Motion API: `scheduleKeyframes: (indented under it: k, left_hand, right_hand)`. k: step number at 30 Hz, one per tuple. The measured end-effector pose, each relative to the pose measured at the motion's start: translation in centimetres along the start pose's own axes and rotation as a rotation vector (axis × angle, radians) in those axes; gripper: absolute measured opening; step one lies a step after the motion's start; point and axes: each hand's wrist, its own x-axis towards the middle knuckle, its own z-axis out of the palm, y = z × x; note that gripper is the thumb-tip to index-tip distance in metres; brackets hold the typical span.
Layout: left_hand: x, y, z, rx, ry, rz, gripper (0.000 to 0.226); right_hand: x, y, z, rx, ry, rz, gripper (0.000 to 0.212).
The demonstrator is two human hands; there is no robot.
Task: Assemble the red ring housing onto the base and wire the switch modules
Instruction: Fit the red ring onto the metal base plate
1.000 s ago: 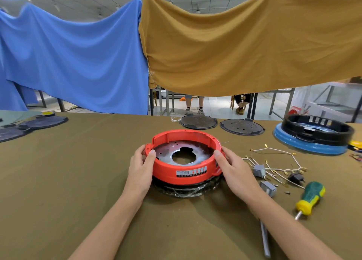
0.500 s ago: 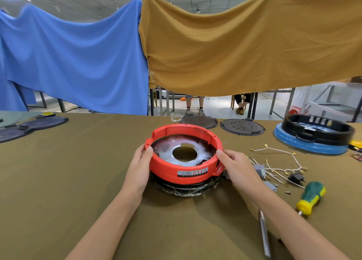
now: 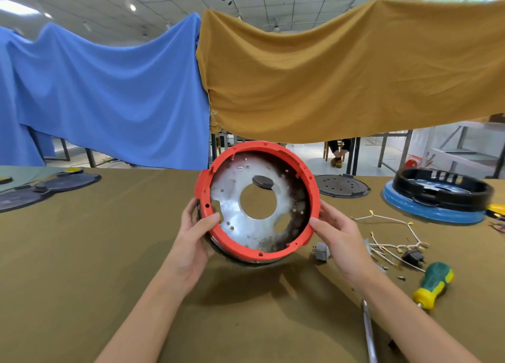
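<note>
The red ring housing (image 3: 314,198) is tipped up on edge above the table, its open side facing me. A silver metal plate (image 3: 240,226) with a large round centre hole fills its inside, and a dark base rim (image 3: 246,261) shows under its lower edge. My left hand (image 3: 195,237) grips the ring's left side, thumb on the rim. My right hand (image 3: 341,237) holds its right side. Grey switch modules (image 3: 321,252) and white wires (image 3: 393,242) with brass terminals lie on the table to the right.
A green and yellow screwdriver (image 3: 433,284) and a metal rod (image 3: 369,332) lie at the right front. A black ring on a blue base (image 3: 437,196) sits at the far right. Dark round lids rest at the back (image 3: 343,185) and far left (image 3: 65,182). Cloths hang behind.
Both hands have lifted the red ring with its plate off the table and tilted it up toward me. The view has also risen.
</note>
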Motion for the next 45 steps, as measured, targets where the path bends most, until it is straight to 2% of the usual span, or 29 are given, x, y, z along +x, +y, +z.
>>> scheduleKeyframes:
  k: [4, 8, 10, 14, 20, 23, 26, 30, 33, 37, 39, 41, 42, 44, 45]
  left_hand:
    - [0.0, 0.4, -0.2, -0.017, -0.013, 0.050, 0.055]
    - [0.1, 0.7, -0.3, 0.019, 0.019, 0.168, 0.064]
    - [0.1, 1.1, -0.4, 0.080, 0.040, 0.243, 0.070]
    - [-0.3, 1.5, -0.2, 0.214, 0.121, 0.412, 0.065]
    - [-1.1, 1.4, 0.6, 0.538, 0.097, 0.614, 0.070]
    - [-1.5, 0.8, 0.9, 0.759, 0.056, 0.662, 0.074]
    - [-1.7, 0.4, 1.1, 1.012, -0.020, 0.714, 0.070]
    - [-1.8, -0.2, 1.8, 1.331, -0.203, 0.876, 0.068]
    - [-1.8, -0.8, 2.1, 1.496, -0.349, 0.911, 0.067]
    - [-1.8, -1.6, 1.8, 1.630, -0.460, 0.900, 0.065]
    - [-1.9, -1.6, 1.3, 1.512, -0.489, 0.753, 0.062]
    - [-2.2, -1.1, 1.2, 1.249, -0.421, 0.592, 0.048]
    - [-2.3, -1.0, 1.3, 1.145, -0.336, 0.586, 0.039]
    - [-1.8, -0.9, 1.4, 1.032, -0.032, 0.617, 0.022]
    - [-1.3, -0.9, 1.1, 0.983, 0.161, 0.545, 0.020]
  right_hand:
    - [0.0, 0.3, 0.1, 0.058, -0.001, 0.041, 0.048]
    - [-0.4, 0.0, 0.5, 0.049, -0.025, 0.096, 0.056]
    - [-0.7, -0.3, 0.9, -0.005, -0.030, 0.126, 0.060]
    - [-0.9, -0.8, 1.5, -0.051, 0.020, 0.183, 0.066]
    - [-1.1, -0.6, 2.0, -0.051, 0.004, 0.216, 0.064]
    - [-1.0, -0.4, 2.0, -0.070, -0.007, 0.218, 0.058]
    - [-0.7, -0.4, 1.7, 0.002, 0.056, 0.226, 0.049]
    - [-0.3, -0.4, 1.1, 0.021, 0.134, 0.226, 0.048]
    - [-0.3, -0.2, 1.1, -0.008, 0.212, 0.248, 0.043]
    - [-0.1, -0.7, 0.4, 0.037, 0.293, 0.372, 0.032]
    - [-0.1, -0.4, 0.1, -0.019, 0.264, 0.369, 0.029]
    - [0.0, 0.0, 0.2, -0.096, 0.254, 0.360, 0.042]
    - [0.1, 0.2, 0.3, -0.118, 0.250, 0.350, 0.038]
    - [0.1, 0.4, 0.5, -0.152, 0.241, 0.324, 0.028]
    - [0.2, 0.5, 0.5, -0.167, 0.239, 0.314, 0.028]
